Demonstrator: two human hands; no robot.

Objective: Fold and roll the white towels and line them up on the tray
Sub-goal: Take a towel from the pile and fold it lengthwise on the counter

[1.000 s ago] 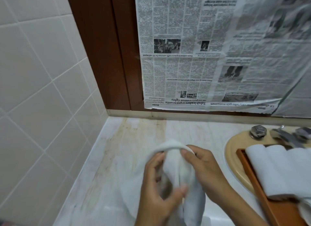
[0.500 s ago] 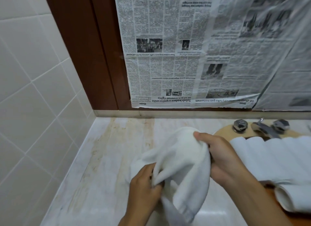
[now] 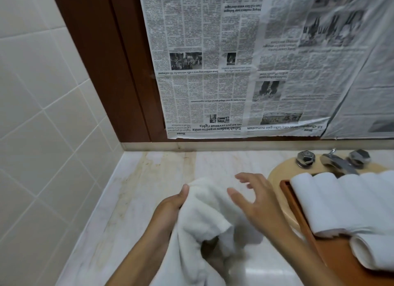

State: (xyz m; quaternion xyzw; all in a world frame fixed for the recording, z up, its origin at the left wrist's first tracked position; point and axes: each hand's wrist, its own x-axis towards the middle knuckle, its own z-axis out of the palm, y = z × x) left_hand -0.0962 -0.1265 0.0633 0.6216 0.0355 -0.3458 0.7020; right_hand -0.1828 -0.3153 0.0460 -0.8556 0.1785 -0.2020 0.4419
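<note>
A loose, crumpled white towel [image 3: 204, 217] hangs over the marble counter in front of me. My left hand [image 3: 172, 202] grips its upper left edge, thumb on top. My right hand [image 3: 253, 198] hovers just right of the towel with fingers spread, holding nothing. On the right, a brown wooden tray [image 3: 296, 202] rests across the sink and holds several rolled white towels [image 3: 341, 202] side by side, with one more roll [image 3: 375, 251] lying nearer to me.
The beige sink rim [image 3: 277, 175] and chrome tap with two knobs [image 3: 334, 160] sit behind the tray. Newspaper [image 3: 245, 72] covers the mirror above the counter. A tiled wall [image 3: 42, 126] closes the left side. The stained marble counter [image 3: 136, 196] stretches left of the towel.
My right hand has let go of the towel and opened. My left hand has moved up to grip the towel's top edge, and the towel has dropped lower.
</note>
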